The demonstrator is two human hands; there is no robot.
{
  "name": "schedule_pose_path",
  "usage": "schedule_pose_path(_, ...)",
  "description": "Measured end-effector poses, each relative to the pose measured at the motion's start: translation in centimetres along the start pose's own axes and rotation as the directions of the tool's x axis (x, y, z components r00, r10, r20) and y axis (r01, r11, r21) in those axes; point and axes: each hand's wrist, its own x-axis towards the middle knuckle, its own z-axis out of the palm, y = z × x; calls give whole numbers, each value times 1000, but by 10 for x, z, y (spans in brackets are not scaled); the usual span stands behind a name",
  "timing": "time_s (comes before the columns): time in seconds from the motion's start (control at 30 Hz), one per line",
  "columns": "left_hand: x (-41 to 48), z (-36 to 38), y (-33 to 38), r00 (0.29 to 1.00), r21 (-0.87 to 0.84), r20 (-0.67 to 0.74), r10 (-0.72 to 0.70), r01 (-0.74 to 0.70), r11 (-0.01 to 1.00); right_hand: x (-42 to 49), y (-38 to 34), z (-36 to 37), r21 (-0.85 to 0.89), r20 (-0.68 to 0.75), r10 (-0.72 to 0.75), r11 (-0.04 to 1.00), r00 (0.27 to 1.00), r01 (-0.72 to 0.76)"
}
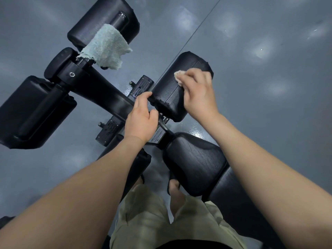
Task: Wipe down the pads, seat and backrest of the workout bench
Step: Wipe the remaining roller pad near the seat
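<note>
Glossy grey floor (251,123), thin seam line across it. Standing directly on it: black workout bench (104,94). Draped over bench's upper crossbar: pale green towel (106,45).

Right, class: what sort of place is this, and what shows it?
Most likely a gym: the right hand wipes a roller pad with a cloth, near a padded bench seat, on smooth grey floor.

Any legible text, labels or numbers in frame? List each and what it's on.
No text is readable.
Sticker on the frame by the left hand: print too blurred.
Marks on the black foot plates: too small.
Nothing legible on the roller pad or cloth.
</note>
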Motion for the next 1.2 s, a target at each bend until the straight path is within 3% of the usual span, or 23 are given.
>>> schedule_pose_path(0.13, 1, -1, 0, 1000, -24, 3, -6, 6, 1000, -20, -18, 7, 31, 35, -123, 992, 992, 122)
schedule_pose_path(0.47, 1, 0, -2, 1000, -8, 0, 22, -22, 1000, -38, -26, -6, 64, 235, -271, 963, 933, 263)
schedule_pose_path(0.77, 1, -2, -4, 999, -31, 23, 33, -32, 999, -48, -17, -25, 53, 366, -294, 954, 883, 295)
schedule_pose_path(1.0, 2, -2, -5, 1000, -42, 4, 20, -20, 999, -12, -29, -18, 54, 271, -281, 959, 920, 277)
schedule_pose_path(1.2, 6, 0, -6, 1000, -35, 2, 18, -17, 999, -10, -30, 1, -15, 320, -314, 942, 894, 336)
